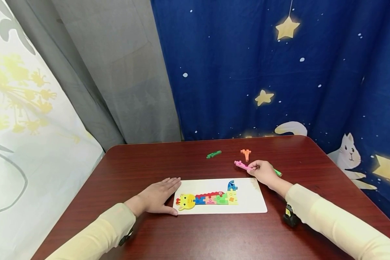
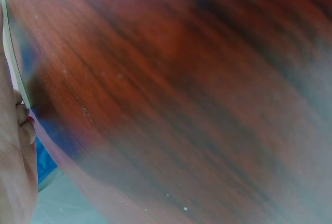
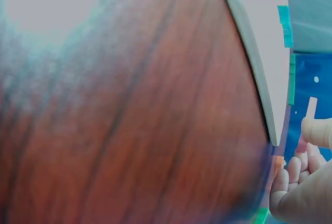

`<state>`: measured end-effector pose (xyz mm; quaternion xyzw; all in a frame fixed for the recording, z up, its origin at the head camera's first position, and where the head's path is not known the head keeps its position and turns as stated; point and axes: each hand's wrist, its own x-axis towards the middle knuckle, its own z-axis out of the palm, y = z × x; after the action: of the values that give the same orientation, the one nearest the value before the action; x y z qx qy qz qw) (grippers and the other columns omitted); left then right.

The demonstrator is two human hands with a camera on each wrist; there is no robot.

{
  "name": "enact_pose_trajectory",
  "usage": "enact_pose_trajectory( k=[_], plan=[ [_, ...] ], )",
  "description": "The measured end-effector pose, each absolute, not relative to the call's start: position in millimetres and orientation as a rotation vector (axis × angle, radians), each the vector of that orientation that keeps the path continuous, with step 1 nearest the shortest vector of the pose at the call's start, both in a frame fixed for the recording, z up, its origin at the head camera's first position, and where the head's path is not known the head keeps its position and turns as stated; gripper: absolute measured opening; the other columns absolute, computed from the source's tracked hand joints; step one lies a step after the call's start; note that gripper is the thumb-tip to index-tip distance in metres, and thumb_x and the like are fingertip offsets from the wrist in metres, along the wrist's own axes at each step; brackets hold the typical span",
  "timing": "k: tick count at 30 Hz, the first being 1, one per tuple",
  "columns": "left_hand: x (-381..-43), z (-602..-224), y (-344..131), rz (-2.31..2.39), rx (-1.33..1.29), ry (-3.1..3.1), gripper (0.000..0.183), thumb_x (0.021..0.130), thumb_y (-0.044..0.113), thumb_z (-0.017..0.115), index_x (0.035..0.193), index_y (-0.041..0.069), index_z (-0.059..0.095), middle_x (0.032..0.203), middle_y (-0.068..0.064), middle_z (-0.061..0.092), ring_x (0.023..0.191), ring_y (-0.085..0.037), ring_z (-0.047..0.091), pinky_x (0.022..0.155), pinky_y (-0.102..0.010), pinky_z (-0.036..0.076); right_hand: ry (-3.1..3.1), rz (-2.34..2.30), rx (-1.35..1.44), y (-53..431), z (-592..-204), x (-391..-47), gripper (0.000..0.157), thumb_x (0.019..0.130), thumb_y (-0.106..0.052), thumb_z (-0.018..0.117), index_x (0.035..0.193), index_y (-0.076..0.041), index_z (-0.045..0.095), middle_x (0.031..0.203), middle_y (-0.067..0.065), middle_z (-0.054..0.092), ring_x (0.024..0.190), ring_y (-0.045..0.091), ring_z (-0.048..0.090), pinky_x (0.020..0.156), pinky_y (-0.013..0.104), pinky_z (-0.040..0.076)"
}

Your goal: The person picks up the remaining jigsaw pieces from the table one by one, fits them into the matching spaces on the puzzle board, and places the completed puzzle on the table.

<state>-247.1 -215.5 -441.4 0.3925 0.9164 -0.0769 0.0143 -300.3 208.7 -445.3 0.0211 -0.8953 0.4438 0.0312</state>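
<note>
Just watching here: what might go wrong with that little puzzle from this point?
The pink piece might slip or twist, since the right hand merely pinches it.

The green piece partly hidden behind that hand could get nudged.

The white board could shift if bumped, perhaps loosening the blue piece near its top edge, though the left hand at its left edge may help steady it.

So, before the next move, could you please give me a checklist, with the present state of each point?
1. Right hand pinches the pink piece: ok.
2. Left hand rests at the white board's left edge: ok.
3. The pink piece is on the board: not ok, held beyond the far edge.
4. Orange piece is on the board: not ok, it lies on the table.
5. Blue piece is fully locked into the yellow block: cannot tell.
</note>
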Motion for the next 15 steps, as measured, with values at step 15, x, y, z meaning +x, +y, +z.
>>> enact_pose_trajectory(
  k=[15],
  plan=[
    [-245.4, -440.1, -215.9, -0.24, 1.232, 2.858, 0.111, 0.079, 0.087, 0.031, 0.153, 0.004, 0.026, 0.159, -0.011, 0.023, 0.144, -0.024, 0.022, 0.116, -0.038, 0.02, -2.758, 1.332, 0.106, 212.8, -434.9, -290.9, 0.014, 0.09, -0.011, 0.07, 0.1, -0.002, 0.068, 0.082, 0.005, 0.061, 0.073, 0.021, 0.052, 0.063, 0.03, 0.043]
  ],
)
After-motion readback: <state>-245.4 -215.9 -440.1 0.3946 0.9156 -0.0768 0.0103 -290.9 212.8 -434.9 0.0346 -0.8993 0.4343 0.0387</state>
